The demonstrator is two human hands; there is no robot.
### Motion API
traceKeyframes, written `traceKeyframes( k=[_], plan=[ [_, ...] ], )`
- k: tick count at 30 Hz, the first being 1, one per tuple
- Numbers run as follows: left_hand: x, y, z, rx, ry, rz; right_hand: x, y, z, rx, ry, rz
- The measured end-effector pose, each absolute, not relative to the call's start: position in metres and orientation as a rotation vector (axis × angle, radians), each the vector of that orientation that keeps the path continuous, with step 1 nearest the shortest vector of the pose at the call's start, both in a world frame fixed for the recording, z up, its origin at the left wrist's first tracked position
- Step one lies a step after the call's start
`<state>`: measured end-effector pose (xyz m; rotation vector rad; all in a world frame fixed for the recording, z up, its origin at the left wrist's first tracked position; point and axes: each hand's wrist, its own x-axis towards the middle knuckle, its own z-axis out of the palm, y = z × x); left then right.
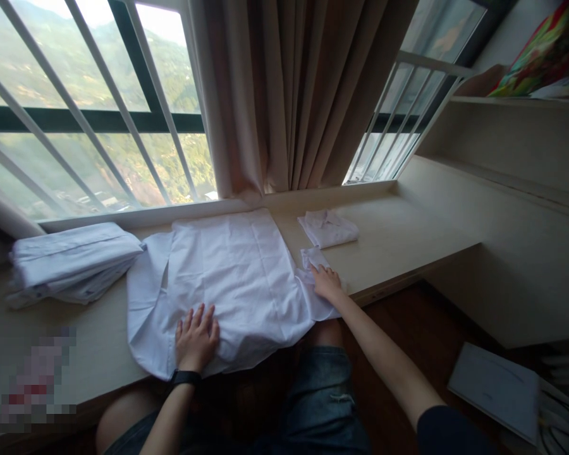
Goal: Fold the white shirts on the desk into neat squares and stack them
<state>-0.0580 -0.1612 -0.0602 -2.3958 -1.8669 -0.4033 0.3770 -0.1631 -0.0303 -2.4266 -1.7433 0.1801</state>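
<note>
A white shirt (232, 272) lies spread out on the long pale wooden desktop, its front edge draping over the near side. My left hand (196, 338), with a dark band at the wrist, rests flat on the shirt's lower left part, fingers spread. At the right side, my right hand (326, 283) has its fingers bent over the shirt's sleeve (314, 257); the cloth under the palm is hidden. Just beyond that hand sits a small folded white shirt (329, 229) with its collar uppermost.
To the left is a stack of folded white shirts (76, 256). A blurred-out item (35, 385) lies at the desk's near left. Behind the desktop (398, 221) are barred windows and a brown curtain (308, 95). A pale flat box-like object (495, 388) stands low at right.
</note>
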Motion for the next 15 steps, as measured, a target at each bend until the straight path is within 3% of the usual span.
traceKeyframes(
  k=[5, 15],
  plan=[
    [-0.059, -0.161, -0.061, -2.397, -1.868, -0.39, 0.405, -0.142, -0.019, -2.331, -1.332, 0.454],
    [-0.058, -0.161, -0.059, -2.402, -1.849, -0.413, 0.555, -0.205, 0.054, -1.855, -0.563, 0.508]
  ],
)
